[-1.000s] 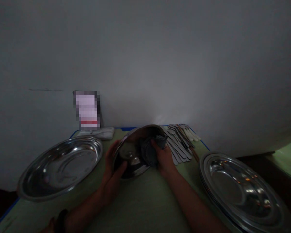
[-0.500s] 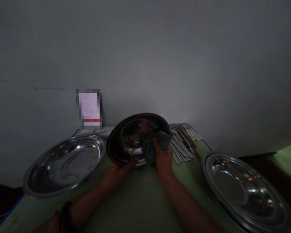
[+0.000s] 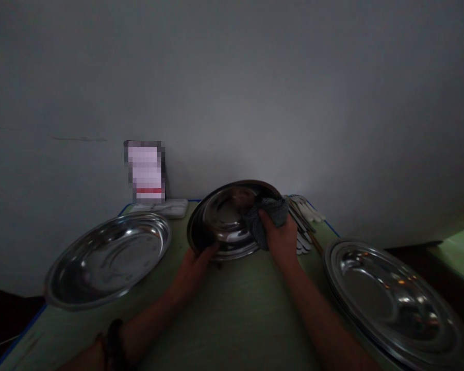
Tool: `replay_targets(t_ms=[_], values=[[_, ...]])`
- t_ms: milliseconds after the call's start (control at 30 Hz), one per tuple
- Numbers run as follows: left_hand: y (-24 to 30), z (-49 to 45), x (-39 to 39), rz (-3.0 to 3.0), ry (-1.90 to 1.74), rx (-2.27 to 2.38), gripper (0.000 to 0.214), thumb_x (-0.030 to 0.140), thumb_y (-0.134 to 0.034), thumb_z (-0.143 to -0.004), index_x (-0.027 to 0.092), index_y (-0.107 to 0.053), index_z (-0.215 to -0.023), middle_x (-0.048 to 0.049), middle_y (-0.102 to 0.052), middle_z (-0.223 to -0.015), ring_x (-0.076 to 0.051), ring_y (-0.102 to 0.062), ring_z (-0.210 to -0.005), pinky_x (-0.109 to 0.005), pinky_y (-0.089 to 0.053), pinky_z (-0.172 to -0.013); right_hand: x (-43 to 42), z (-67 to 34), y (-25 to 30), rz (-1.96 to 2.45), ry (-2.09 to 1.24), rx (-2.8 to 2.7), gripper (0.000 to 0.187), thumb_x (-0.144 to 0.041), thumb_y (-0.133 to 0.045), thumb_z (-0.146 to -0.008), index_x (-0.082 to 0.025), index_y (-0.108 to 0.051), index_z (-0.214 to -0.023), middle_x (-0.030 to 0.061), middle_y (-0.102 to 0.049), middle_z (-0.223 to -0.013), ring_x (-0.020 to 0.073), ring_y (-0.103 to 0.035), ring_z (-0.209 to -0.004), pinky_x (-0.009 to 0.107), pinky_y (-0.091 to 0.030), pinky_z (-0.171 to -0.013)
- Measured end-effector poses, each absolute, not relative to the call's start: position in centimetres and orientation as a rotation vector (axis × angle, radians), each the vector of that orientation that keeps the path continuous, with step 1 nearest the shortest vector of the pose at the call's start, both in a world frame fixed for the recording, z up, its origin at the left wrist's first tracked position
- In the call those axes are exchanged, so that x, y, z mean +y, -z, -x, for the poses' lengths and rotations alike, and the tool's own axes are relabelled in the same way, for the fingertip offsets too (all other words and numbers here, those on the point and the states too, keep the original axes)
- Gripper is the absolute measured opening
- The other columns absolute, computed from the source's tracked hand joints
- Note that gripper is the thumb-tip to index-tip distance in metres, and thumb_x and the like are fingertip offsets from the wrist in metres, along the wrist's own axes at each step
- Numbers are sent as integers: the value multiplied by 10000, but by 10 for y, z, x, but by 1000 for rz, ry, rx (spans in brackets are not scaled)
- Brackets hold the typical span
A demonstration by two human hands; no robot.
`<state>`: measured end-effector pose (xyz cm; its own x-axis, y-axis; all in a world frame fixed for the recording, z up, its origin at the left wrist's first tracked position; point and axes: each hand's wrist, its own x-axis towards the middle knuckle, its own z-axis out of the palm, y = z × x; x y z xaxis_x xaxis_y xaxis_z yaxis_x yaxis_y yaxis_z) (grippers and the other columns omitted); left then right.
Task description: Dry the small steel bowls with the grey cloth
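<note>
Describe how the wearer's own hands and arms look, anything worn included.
The left hand and right hand are gloveless, and no sleeves show. A thick, dark band circles the left arm; its material is unclear. Nothing worn shows on the right arm.

The wall (image 3: 232, 93) is standing at twelve o'clock of the desk (image 3: 224, 314). Near twelve, the held dish (image 3: 222, 214) is sloping toward six; the left grip (image 3: 195, 265) is holding its edge at seven, and the right grip (image 3: 284, 239) is keeping the cloth (image 3: 255, 228) upon it at three. At nine o'clock, another dish (image 3: 119, 263) is lying on the desk. At eleven, a block (image 3: 174, 207) is lying before the wall, with an upright device (image 3: 147, 170) standing beside or upon it. Around one, the cutlery (image 3: 303, 214) is lying, partly covered by the right grip. Near four, a stack of dishes (image 3: 371, 299) is resting.
</note>
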<state>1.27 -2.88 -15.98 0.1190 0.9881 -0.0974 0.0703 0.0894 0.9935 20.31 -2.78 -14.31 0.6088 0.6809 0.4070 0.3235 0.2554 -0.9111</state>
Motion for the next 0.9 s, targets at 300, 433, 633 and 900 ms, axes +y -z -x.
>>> replay_targets(t_ms=[300, 433, 633, 900], values=[[167, -18, -27, -1252, -1022, 1167, 291, 391, -762, -631, 214, -723, -858, -81, -762, -894, -335, -695, -881, -471, -523, -863, -23, -178, 169, 1287, -534, -797, 296, -446, -689, -716, -178, -680, -840, 45, -738, -824, 223, -672, -796, 330, -508, -715], [161, -18, -32, -1235, -1193, 1128, 321, 410, -763, -646, 255, -730, -925, -57, -748, -1048, -347, -625, -1127, -463, -455, -1004, -27, -199, 149, 1271, -249, -938, 240, -402, -667, -773, -178, -688, -857, 40, -734, -825, 209, -662, -789, 325, -502, -742], [164, -10, -20, -1093, -1180, 1278, 434, 523, -660, -758, 214, -695, -1061, -85, -721, -1156, -334, -587, -1195, -471, -397, -1055, -31, -214, 139, 1226, -163, -1260, 191, -278, -615, -816, -202, -712, -962, 40, -741, -882, 203, -664, -846, 315, -497, -760], [169, -9, -13, -1282, -1153, 1188, 534, 412, -652, -796, 168, -589, -1267, -97, -633, -1325, -290, -537, -1264, -423, -365, -1097, -22, -191, 169, 1330, -466, -875, 249, -398, -654, -746, -155, -688, -790, 50, -721, -737, 210, -643, -709, 320, -493, -657]])
